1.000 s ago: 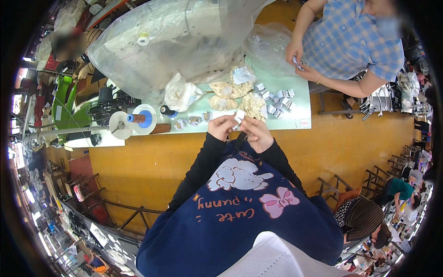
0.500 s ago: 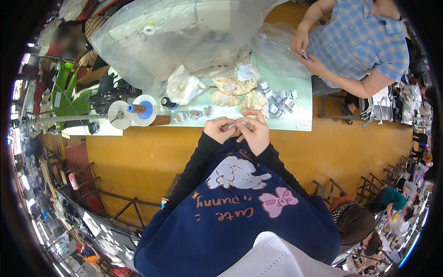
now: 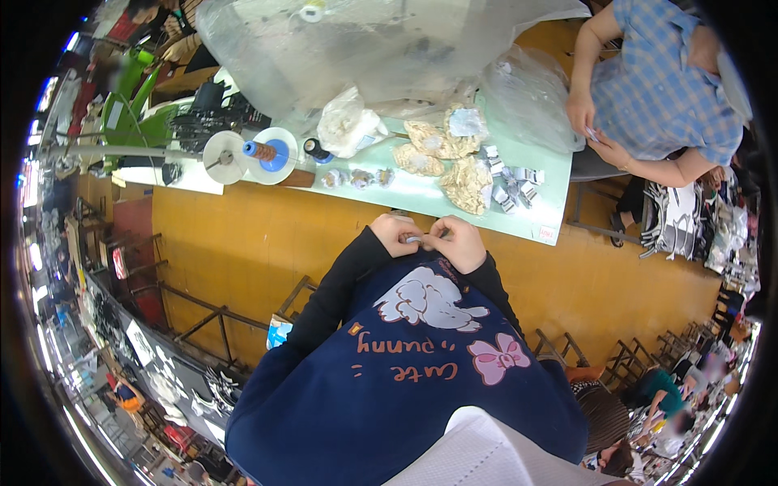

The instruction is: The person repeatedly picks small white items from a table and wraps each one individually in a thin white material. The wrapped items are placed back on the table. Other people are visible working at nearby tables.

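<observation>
**Two hands pinch one small pale piece at the near table edge**

Just above the middle of the frame, the left hand and the right hand meet, fingers curled in and nearly closed. Between their fingertips sits a small pale piece, whitish and partly hidden; both hands appear to grip it, the left from its left end, the right from its right. Its exact shape is too small to tell.

Judging by its size and the light pinch it gets, the piece is very light and easy to drop. It looks stiff rather than floppy, and a fingertip hold at both ends seems the sure way to keep it from slipping.

The hands hover at the near edge of a pale green table. Above them on the table lie crumpled yellowish wrappers and, just to their right, a scatter of small white-and-grey parts. Further left stand a white bag, a dark spool and a blue-cored reel on a white disc. A big clear plastic sheet covers the upper middle of the frame.

In the upper right, a second person in a blue checked shirt works with their own hands at the table's far corner, well apart.
</observation>
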Action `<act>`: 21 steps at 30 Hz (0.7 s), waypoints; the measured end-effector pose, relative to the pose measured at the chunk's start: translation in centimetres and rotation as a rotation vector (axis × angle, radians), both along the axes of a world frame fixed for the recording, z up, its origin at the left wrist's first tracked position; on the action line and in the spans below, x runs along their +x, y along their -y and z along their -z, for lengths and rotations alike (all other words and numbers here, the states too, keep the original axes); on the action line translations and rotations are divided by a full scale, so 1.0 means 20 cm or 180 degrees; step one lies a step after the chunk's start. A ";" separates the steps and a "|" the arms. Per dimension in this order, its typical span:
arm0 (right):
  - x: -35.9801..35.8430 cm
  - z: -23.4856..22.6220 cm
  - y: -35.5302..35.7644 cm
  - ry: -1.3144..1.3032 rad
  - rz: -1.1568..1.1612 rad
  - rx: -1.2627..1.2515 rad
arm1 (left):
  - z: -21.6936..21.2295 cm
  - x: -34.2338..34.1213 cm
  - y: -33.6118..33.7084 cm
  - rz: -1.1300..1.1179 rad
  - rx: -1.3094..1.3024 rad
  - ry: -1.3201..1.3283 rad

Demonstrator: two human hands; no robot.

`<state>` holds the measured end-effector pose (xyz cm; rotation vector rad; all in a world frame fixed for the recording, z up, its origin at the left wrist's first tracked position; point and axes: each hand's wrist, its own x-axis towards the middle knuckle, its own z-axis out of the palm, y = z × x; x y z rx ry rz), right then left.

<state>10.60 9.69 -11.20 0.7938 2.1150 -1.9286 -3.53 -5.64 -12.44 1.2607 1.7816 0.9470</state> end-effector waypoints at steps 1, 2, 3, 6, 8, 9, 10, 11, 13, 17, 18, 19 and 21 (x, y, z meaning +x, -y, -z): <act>0.01 0.00 0.00 -0.0060 -0.0118 0.0696 | 0.03 -0.01 0.02 -0.0040 -0.0100 0.0165; 0.02 0.00 0.00 -0.0090 -0.0183 0.1429 | 0.07 -0.01 0.04 -0.0062 -0.0152 0.0281; 0.03 0.00 -0.01 -0.0261 -0.0266 0.2161 | 0.13 -0.02 0.07 -0.0096 -0.0012 0.0402; 0.05 0.03 -0.10 -0.0247 -0.0025 0.2218 | 0.40 -0.05 0.14 -0.1227 -0.0157 0.1856; 0.08 0.04 -0.18 -0.0154 -0.0160 0.2299 | 0.65 -0.15 0.20 -0.1922 -0.0466 0.1922; 0.10 0.04 -0.21 -0.0052 -0.0174 0.2248 | 0.77 -0.21 0.24 -0.2220 -0.0721 0.1666; 0.12 0.04 -0.25 -0.0024 -0.0224 0.2253 | 0.88 -0.26 0.27 -0.2852 -0.0892 0.1350; 0.13 0.04 -0.27 -0.0024 -0.0182 0.2257 | 0.99 -0.32 0.30 -0.3508 -0.1180 0.1169; 0.16 0.03 -0.29 0.0018 -0.0100 0.2288 | 1.16 -0.44 0.37 -0.4067 -0.1128 0.1162; 0.17 0.01 -0.28 0.0089 -0.0156 0.2293 | 1.32 -0.59 0.39 -0.4606 -0.0038 0.2190; 0.17 0.00 -0.27 0.0063 -0.0191 0.2245 | 1.33 -0.60 0.38 -0.4595 0.0000 0.2140; 0.17 -0.01 -0.25 0.0048 -0.0214 0.2195 | 1.34 -0.61 0.38 -0.4579 0.0034 0.2089; 0.18 -0.01 -0.23 0.0039 -0.0229 0.2090 | 1.33 -0.60 0.36 -0.4543 -0.0020 0.1926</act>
